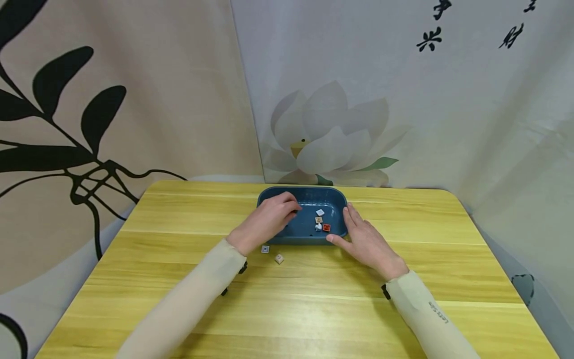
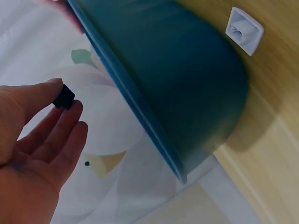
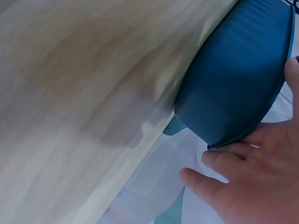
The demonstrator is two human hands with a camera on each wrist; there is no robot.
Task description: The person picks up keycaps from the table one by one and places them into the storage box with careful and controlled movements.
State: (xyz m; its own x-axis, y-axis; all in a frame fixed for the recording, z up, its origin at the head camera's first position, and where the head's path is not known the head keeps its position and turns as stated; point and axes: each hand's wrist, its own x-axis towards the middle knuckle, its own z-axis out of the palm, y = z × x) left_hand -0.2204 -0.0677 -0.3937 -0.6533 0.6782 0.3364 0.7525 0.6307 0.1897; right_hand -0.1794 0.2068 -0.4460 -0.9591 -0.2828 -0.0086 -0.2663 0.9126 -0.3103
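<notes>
My left hand is over the left part of a dark blue tray. In the left wrist view its thumb and fingertips pinch a small black keycap. My right hand rests against the tray's right end, its fingers extended along the outside and the thumb at the near rim. Inside the tray lie a white keycap, a beige one, a white-and-dark one and a red one. The left hand hides part of the tray's inside.
Two pale keycaps lie on the wooden table in front of the tray: one square keycap and one tilted keycap. A printed curtain hangs behind the table's far edge.
</notes>
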